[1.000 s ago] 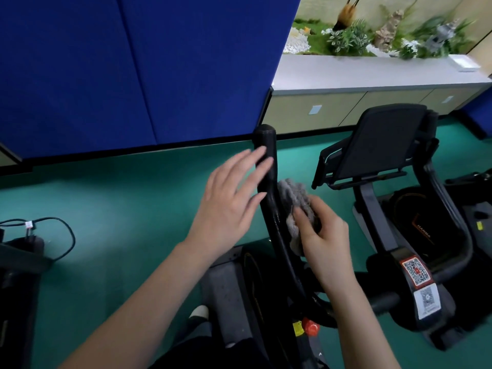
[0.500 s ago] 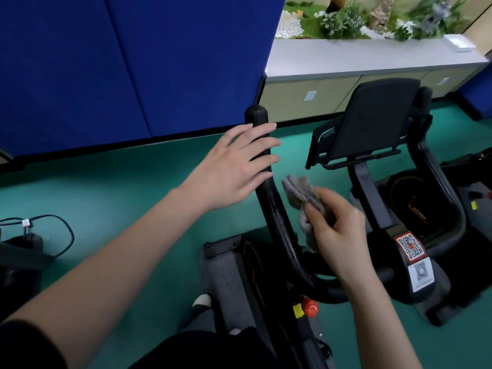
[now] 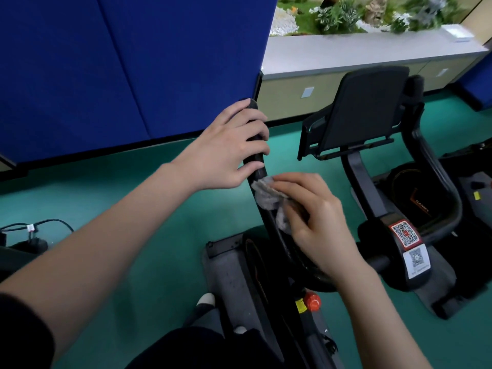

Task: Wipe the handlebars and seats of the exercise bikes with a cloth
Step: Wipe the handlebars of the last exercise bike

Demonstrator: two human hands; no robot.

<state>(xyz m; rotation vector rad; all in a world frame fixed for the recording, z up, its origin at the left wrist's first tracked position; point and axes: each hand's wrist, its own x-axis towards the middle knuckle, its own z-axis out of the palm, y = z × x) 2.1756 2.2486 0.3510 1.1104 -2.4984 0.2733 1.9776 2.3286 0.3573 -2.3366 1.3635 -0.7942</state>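
Note:
A black curved handlebar [image 3: 269,225] of the near exercise bike rises up the middle of the view. My left hand [image 3: 229,150] grips its top end, fingers curled round the bar. Just below, my right hand [image 3: 311,217] holds a crumpled grey cloth [image 3: 266,195] and presses it against the right side of the bar. To the right stands a second bike with a black padded seat back [image 3: 370,110].
A blue partition wall [image 3: 133,62] stands behind the bar. A long cabinet [image 3: 346,78] with plants on top runs along the back right. The second bike's base [image 3: 410,249] carries QR stickers. Black cables [image 3: 34,230] lie on the green floor at left. A red knob [image 3: 312,302] sits low on the near bike.
My left hand went from hovering open beside the bar to gripping its top end. My right hand moved the cloth up the bar, close under the left hand.

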